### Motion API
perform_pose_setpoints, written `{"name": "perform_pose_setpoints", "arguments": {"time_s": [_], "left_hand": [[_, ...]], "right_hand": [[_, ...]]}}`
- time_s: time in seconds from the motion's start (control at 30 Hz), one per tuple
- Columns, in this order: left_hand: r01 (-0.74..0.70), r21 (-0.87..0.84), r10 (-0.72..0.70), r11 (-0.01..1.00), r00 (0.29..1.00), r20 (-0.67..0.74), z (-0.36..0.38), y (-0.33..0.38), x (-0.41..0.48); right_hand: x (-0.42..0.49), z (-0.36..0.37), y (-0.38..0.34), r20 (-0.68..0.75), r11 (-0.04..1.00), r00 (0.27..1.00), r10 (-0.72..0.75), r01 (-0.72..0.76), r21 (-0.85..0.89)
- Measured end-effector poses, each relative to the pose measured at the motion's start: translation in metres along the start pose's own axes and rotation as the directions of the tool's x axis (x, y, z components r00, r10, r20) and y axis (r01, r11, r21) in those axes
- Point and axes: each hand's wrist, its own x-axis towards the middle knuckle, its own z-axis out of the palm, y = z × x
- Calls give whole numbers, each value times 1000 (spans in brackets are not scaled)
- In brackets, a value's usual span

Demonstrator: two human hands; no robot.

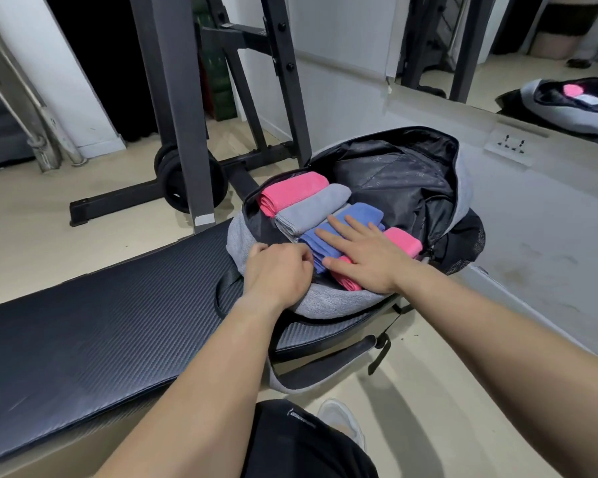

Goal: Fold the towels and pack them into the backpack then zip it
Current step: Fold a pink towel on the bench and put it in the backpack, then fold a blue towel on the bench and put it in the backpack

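left grip clamped on near rim of grey fabric backpack; right grip flat, fingers apart, pressing folded blue towel.

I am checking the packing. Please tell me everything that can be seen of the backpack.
The backpack is grey fabric with black lining and a black mesh side pocket. It lies on the end of a black bench, unzipped and wide open. Four folded towels lie inside in a row: pink, grey, blue, pink. The left hand grips its near rim; the right hand presses flat on the towels. Its straps hang below the bench.
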Motion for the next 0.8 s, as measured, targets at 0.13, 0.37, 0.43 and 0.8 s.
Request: {"name": "perform_pose_setpoints", "arguments": {"time_s": [0.13,0.37,0.43,0.8], "left_hand": [[-3,77,1,997,1000,24,2,-9,-7],[-21,-45,23,999,999,35,-17,-12,-30],[-17,-85,17,996,1000,-5,-25,-15,-37],[237,-16,-238,971,971,-34,-126,-128,-137]], "right_hand": [[-1,2,11,47,997,998,50,-47,-61],[-2,-15,-6,124,986,986,114,-97,-135],[-2,-26,-23,104,988,988,113,-101,-116],[27,-66,-213,-62,990,992,-113,118,72]]}}
